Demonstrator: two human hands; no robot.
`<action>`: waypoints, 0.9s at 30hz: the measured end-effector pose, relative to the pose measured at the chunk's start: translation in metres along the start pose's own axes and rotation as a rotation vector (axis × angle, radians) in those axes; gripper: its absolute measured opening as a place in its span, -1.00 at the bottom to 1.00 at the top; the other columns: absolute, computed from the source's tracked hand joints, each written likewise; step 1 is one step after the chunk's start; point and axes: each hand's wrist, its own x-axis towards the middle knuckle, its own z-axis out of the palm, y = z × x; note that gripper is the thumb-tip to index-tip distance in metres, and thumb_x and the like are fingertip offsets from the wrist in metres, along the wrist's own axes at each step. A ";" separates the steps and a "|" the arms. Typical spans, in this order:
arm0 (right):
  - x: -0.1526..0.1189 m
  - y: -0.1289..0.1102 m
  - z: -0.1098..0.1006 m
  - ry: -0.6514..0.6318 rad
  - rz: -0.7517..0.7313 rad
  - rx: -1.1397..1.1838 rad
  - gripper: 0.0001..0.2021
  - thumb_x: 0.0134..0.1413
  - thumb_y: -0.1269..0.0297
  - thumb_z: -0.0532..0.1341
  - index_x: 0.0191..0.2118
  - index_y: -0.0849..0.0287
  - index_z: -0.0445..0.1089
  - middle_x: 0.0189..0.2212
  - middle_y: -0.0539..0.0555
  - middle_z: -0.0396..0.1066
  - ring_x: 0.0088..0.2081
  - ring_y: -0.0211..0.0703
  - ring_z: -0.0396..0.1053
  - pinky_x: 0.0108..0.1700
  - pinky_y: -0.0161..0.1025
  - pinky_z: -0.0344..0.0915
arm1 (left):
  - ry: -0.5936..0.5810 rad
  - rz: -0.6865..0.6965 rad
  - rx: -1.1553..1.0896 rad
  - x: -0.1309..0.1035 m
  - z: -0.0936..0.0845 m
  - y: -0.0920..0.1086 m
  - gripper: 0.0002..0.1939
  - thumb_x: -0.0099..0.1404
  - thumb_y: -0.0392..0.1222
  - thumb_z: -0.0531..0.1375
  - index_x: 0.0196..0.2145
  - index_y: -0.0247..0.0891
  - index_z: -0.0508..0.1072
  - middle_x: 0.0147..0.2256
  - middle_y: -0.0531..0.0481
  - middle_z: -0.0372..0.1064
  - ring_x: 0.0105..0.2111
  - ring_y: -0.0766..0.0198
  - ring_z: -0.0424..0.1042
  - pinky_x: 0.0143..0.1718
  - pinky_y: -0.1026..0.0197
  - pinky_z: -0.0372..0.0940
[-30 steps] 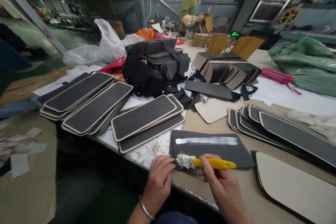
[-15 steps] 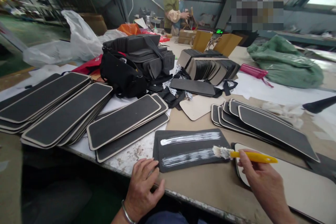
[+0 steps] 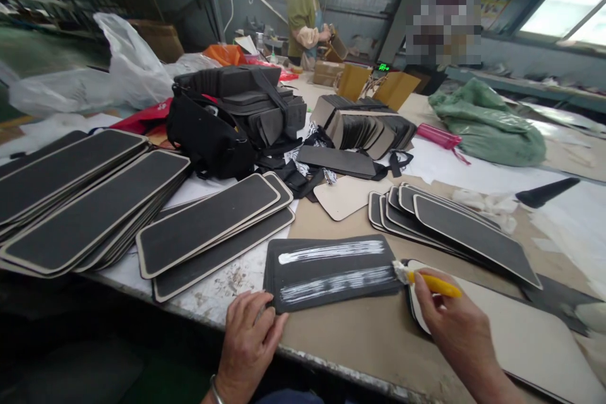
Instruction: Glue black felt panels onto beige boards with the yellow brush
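The right hand [image 3: 459, 322] has its grip closed round the yellow handle of a brush [image 3: 438, 285], thumb and fingers pinching it, and the brush's whitish bristles are at the right end of a dark panel [image 3: 331, 271]. That panel tops a small stack of like ones, lying flat near the front edge of the worktop [image 3: 341, 341], and carries two streaky white stripes [image 3: 338, 251] running lengthwise — one toward its far side, one toward its near side. The left hand [image 3: 249, 338], a silvery bangle [image 3: 215, 389] at its wrist, lies at the panel's left end with its fingers loosely bent and its fingertips at the near corner; its grip is partly open, and whether it has hold of the edge cannot be told. Just to the right of the dark panel, partly behind the right hand, lies a larger beige panel [image 3: 530, 334]. Beyond that is a fanned pile of dark panels with pale borders [image 3: 473, 233], and more pale-bordered panels lie in overlapping stacks to the left [image 3: 208, 221]. Farther back are a black bag [image 3: 206, 136], a bundle of dark pieces [image 3: 246, 95], a pink pouch [image 3: 438, 136] and a green plastic sack [image 3: 490, 129]. At the far side a person in a green top [image 3: 303, 12] stands holding a brownish piece [image 3: 337, 45].
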 end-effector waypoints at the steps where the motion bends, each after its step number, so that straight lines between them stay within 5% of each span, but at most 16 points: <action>1: -0.003 -0.005 0.000 -0.025 -0.014 0.042 -0.59 0.06 -0.07 -0.03 -0.33 0.15 0.38 -0.44 0.08 0.44 -0.63 -0.25 0.28 -0.52 -0.29 0.23 | 0.007 -0.002 0.001 0.000 0.000 0.000 -0.95 0.19 -0.33 0.14 -0.43 -0.25 0.35 -0.34 -0.06 0.37 -0.26 0.18 0.34 -0.16 0.03 0.25; 8: -0.001 -0.051 0.004 -0.088 0.106 0.380 -0.63 -0.03 -0.08 0.11 -0.35 0.14 0.40 -0.48 0.07 0.44 -0.58 -0.18 0.35 -0.51 -0.28 0.30 | 0.021 -0.004 -0.007 -0.004 0.001 -0.002 -0.88 0.18 -0.36 0.14 -0.28 -0.28 0.36 -0.33 -0.06 0.38 -0.26 0.22 0.34 -0.12 0.05 0.25; 18: 0.002 -0.142 0.071 -0.354 0.264 0.881 -0.57 0.00 -0.10 0.10 -0.32 0.22 0.39 -0.56 0.07 0.41 -0.54 -0.13 0.37 -0.52 -0.26 0.30 | 0.005 -0.047 0.016 -0.004 0.001 -0.002 -0.83 0.24 -0.26 0.09 -0.20 -0.20 0.41 -0.33 -0.03 0.37 -0.27 0.22 0.35 -0.13 0.05 0.28; 22: 0.004 -0.129 0.079 -0.309 0.283 0.771 -0.55 -0.01 -0.13 0.08 -0.34 0.21 0.40 -0.60 0.06 0.41 -0.56 -0.12 0.36 -0.50 -0.25 0.30 | 0.003 -0.049 0.033 -0.004 0.001 -0.002 -0.83 0.24 -0.25 0.09 -0.21 -0.20 0.42 -0.33 -0.04 0.38 -0.27 0.22 0.35 -0.13 0.07 0.28; 27: 0.022 -0.051 0.052 -0.116 0.260 0.340 -0.47 -0.07 -0.20 0.03 -0.37 0.21 0.44 -0.58 0.13 0.43 -0.53 -0.03 0.38 -0.39 -0.15 0.28 | 0.021 -0.052 0.010 -0.003 0.003 -0.001 -0.83 0.23 -0.28 0.11 -0.21 -0.23 0.43 -0.33 -0.04 0.37 -0.26 0.23 0.35 -0.11 0.08 0.24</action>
